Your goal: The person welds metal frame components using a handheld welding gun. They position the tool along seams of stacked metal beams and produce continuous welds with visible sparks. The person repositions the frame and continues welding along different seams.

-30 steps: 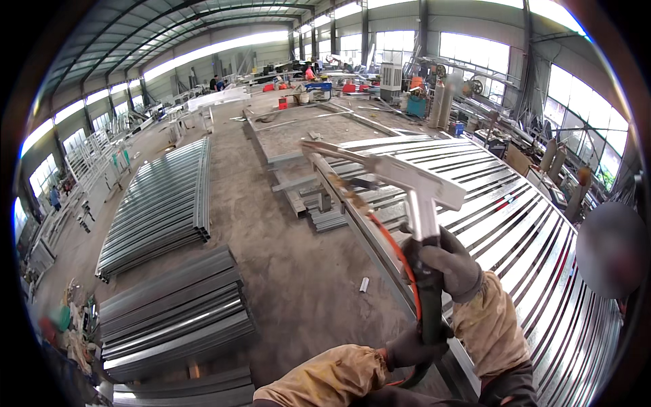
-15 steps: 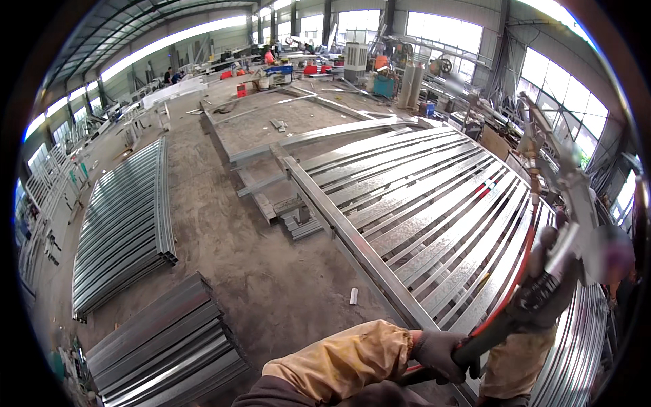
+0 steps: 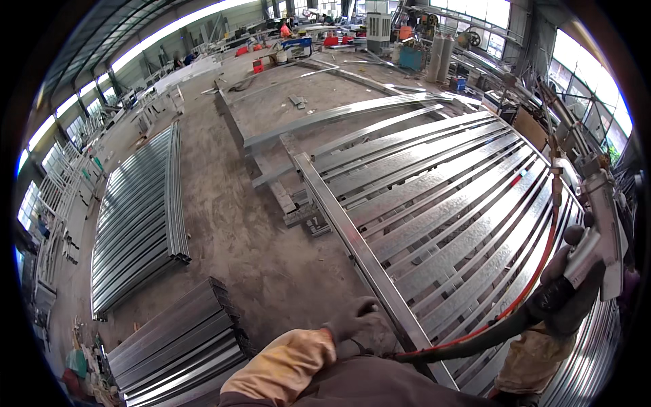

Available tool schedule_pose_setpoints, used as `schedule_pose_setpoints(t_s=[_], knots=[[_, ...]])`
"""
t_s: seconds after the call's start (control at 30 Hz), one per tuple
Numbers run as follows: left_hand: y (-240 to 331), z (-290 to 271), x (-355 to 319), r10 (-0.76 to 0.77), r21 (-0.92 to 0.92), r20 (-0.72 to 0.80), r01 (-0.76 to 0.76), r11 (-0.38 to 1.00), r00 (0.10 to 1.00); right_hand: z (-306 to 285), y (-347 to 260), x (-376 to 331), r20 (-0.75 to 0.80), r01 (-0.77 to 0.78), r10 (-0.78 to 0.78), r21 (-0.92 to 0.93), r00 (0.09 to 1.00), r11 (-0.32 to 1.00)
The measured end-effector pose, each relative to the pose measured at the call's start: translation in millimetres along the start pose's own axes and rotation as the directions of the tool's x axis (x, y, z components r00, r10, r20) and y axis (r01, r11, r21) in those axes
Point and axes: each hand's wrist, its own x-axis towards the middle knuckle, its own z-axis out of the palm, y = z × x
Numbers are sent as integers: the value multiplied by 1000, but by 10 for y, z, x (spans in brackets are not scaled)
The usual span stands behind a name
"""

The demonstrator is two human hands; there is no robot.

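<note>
Silver gun-shaped tool point(image 3: 603, 210) in right hand point(image 3: 575, 298), fingers clenched; left hand point(image 3: 351, 321), fingers loosely parted.

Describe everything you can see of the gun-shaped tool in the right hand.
The gun-shaped tool has a grey, metallic-looking body and a slender front section. It is raised at the view's right, front end up and leaning left. The gloved right hand grips it, partly hiding its handle. A red hose curves from near its front toward a thick black cable.
</note>
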Motion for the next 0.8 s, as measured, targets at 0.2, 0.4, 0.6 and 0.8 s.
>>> schedule_pose_setpoints(t_s=[0.2,0.4,0.6,0.8], knots=[[-1076,-1409,-224,-521,-431,-444,336,838,729,87,839,727,-240,-124,85,-155,967,980],[-1470,-2484,627,-427,-282,-622,321,904,657,725,1659,1712,-286,-171,69,-350,956,921],[-980,-3294,2728,-150,142,-878,548,824,454,1453,2306,2387,-353,-227,36,-517,935,825],[-709,-3700,3744,-111,-2,-984,605,796,143,1788,2801,2813,-332,-230,40,-557,942,798]])
